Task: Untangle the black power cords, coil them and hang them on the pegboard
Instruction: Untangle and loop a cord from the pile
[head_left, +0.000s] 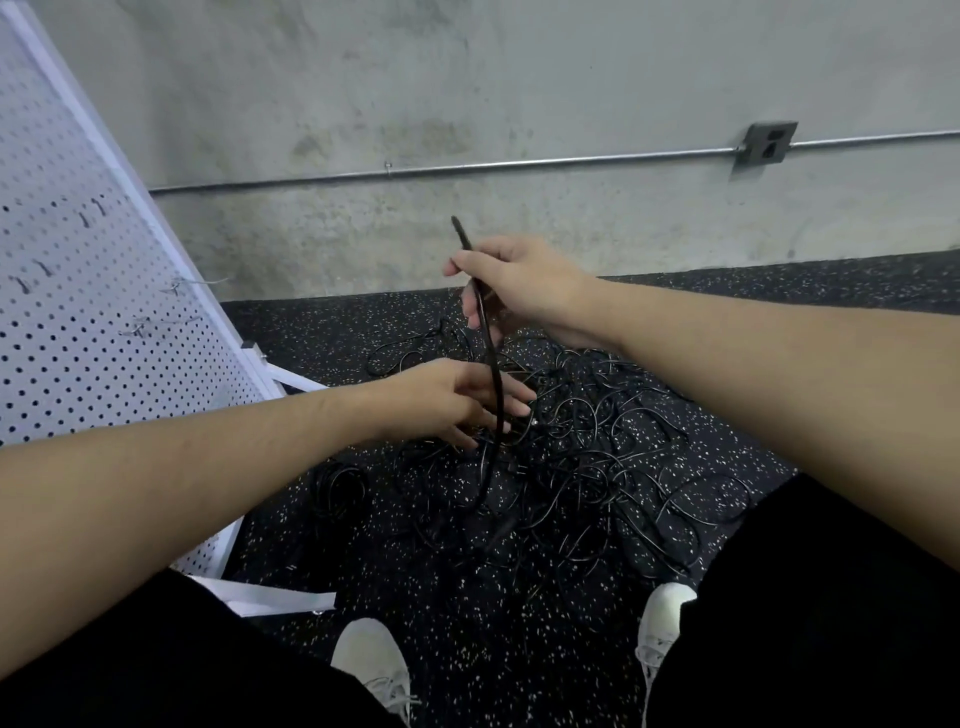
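A tangle of black power cords (582, 467) lies on the speckled black floor in front of me. My right hand (519, 283) pinches one black cord (491, 364) near its end; the end sticks up above the fingers and the rest hangs down into the pile. My left hand (457, 400) is lower, fingers relaxed and spread, touching that hanging cord just above the tangle. A small coiled bundle of cord (340, 486) lies at the pile's left. The white pegboard (78, 322) leans at the left, with metal hooks (179, 286) on it.
A concrete wall with a metal conduit (467, 167) and an outlet box (768, 143) stands behind the pile. The pegboard's white frame foot (270, 597) lies on the floor near my left knee. My white shoes (371, 660) are at the bottom.
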